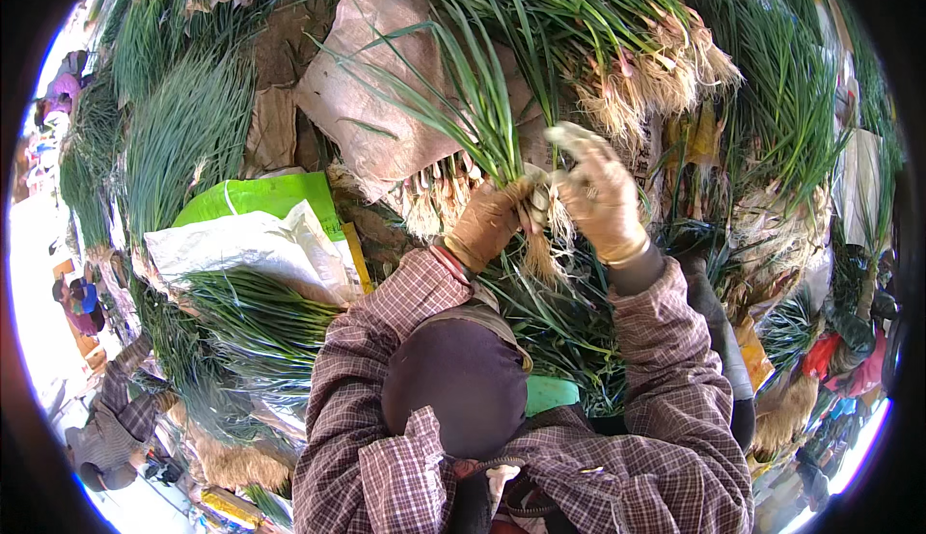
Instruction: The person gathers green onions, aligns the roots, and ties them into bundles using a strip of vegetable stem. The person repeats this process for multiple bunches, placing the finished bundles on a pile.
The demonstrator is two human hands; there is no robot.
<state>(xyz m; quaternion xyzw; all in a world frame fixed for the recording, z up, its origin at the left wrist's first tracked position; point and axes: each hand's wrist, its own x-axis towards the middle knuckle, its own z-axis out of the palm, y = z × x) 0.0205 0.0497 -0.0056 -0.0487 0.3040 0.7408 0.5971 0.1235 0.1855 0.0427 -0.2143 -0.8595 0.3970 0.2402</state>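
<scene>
My left hand, in a tan-brown glove, is closed around the lower stalks of a small bunch of green onions. The leaves fan up and to the left, and the pale roots hang below the hand. Just right of the bunch is my right hand, in a pale, dirty glove. Its fingers are spread and slightly blurred; whether a fingertip touches the stalks cannot be told. Behind the bunch, a woven sack covers part of a row of onions whose roots stick out beneath it.
A large pile of green onions lies at the upper right, roots towards me. A green bag and a white sack lie at left, above another bundle. Loose leaves lie below my hands. Other people are at the far left and right edges.
</scene>
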